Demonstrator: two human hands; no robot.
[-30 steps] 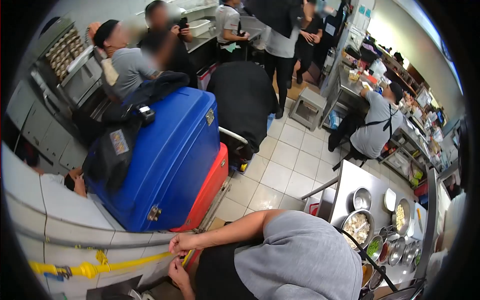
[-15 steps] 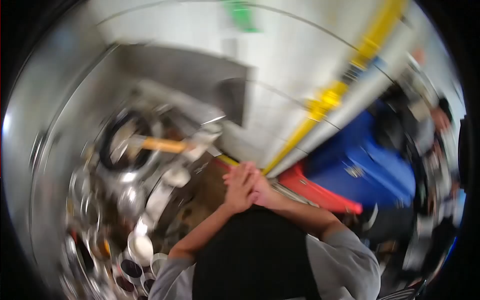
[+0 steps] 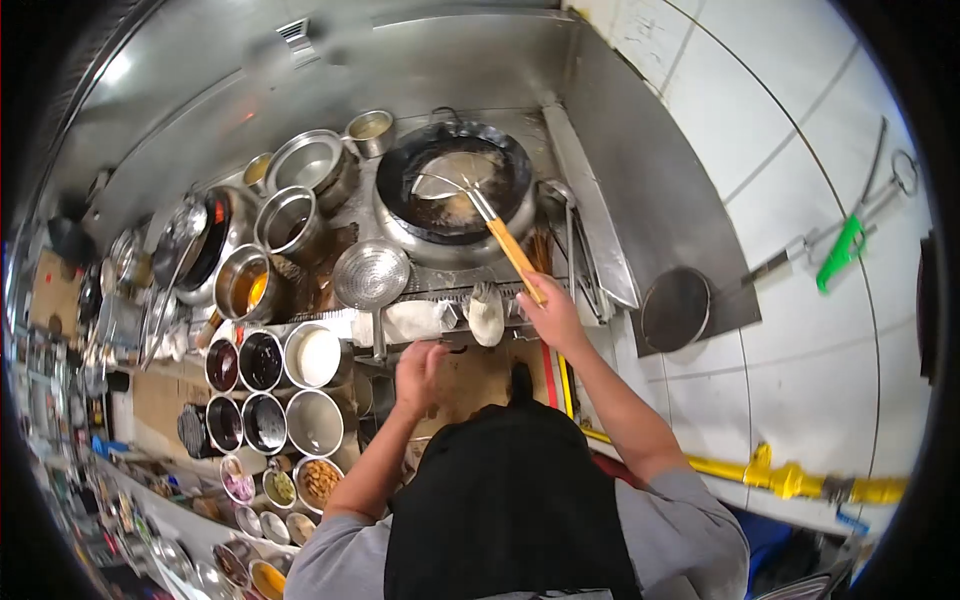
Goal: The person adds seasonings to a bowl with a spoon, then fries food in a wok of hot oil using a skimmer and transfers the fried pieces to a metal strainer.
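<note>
The right hand (image 3: 553, 318) holds a strainer (image 3: 512, 248) at a wok (image 3: 400, 195); the left hand (image 3: 418, 380) is near a ladle (image 3: 371, 274).

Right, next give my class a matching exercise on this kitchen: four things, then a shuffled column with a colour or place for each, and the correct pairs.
Things:
1. wooden handle
2. perforated ladle
3. wall pipe
4. wok

Descriptions:
A. bright yellow
B. black
C. in the right hand
D. silver-coloured

Pairs: 1-C, 2-D, 3-A, 4-B

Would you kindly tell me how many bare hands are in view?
2: the right hand gripping a wooden handle, and the left hand near the perforated ladle. No others show clearly.
</note>
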